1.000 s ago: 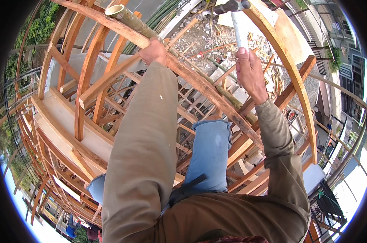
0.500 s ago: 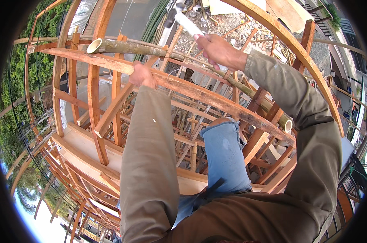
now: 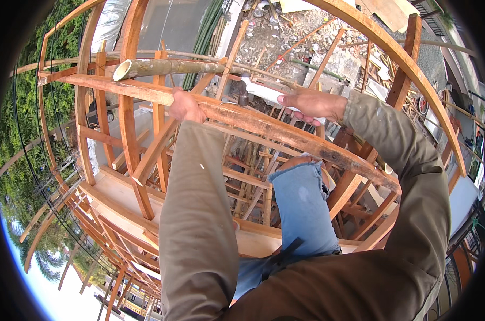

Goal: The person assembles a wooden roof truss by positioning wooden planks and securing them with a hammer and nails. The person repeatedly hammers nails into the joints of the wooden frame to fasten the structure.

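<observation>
My right hand (image 3: 312,104) is closed round the pale handle of a hammer (image 3: 264,93). The hammer's dark head is down beside the far edge of a reddish wooden beam (image 3: 264,126); whether they touch I cannot tell. The beam runs slantwise across the frame in front of me. My left hand (image 3: 186,105) is wrapped over it, left of the hammer head. A bamboo pole (image 3: 167,68) lies just beyond the beam, its hollow cut end pointing left. A nail is not visible.
Upright timber posts (image 3: 129,117) and a curved wooden rib (image 3: 392,59) surround me. Below lies a lattice of planks and bamboo, with rubble (image 3: 290,43) on the ground farther off. My knee in torn jeans (image 3: 304,200) sits near the beam. Black cables (image 3: 20,134) hang at the left.
The hammer has swung down from its raised position to the beam, my right hand lowering with it. My left hand keeps its hold on the beam.
</observation>
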Demonstrator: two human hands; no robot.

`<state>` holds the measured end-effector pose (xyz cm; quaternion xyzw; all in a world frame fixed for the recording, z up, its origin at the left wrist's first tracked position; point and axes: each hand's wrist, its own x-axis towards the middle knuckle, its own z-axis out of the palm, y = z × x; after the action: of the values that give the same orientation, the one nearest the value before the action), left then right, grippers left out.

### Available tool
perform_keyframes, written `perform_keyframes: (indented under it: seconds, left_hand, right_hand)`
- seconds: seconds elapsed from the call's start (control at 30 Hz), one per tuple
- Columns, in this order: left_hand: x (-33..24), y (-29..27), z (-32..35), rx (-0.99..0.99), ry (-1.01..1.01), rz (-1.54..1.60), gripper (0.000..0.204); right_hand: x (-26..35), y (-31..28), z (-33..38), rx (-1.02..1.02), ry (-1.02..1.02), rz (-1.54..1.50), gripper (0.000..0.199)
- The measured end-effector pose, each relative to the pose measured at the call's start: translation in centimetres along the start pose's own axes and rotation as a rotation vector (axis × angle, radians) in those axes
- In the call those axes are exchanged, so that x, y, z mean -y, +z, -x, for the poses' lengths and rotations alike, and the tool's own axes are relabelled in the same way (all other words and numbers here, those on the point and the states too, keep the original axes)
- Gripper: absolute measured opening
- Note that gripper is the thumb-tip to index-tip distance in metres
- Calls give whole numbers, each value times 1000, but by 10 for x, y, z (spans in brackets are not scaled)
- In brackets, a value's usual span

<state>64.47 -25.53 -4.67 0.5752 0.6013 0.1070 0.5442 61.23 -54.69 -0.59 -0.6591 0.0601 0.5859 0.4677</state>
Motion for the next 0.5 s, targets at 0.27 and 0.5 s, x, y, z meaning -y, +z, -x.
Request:
perform_keyframes:
  seconds: [0.27, 0.5]
  left_hand:
    - [-4, -1, 0, -13, -18, 9, 53]
    - [-1, -5, -15, -3, -70, -119, 52]
  right_hand:
    - [-65, 57, 44, -676, -451, 0, 34]
    - [-100, 111, 38, -848, -282, -87, 33]
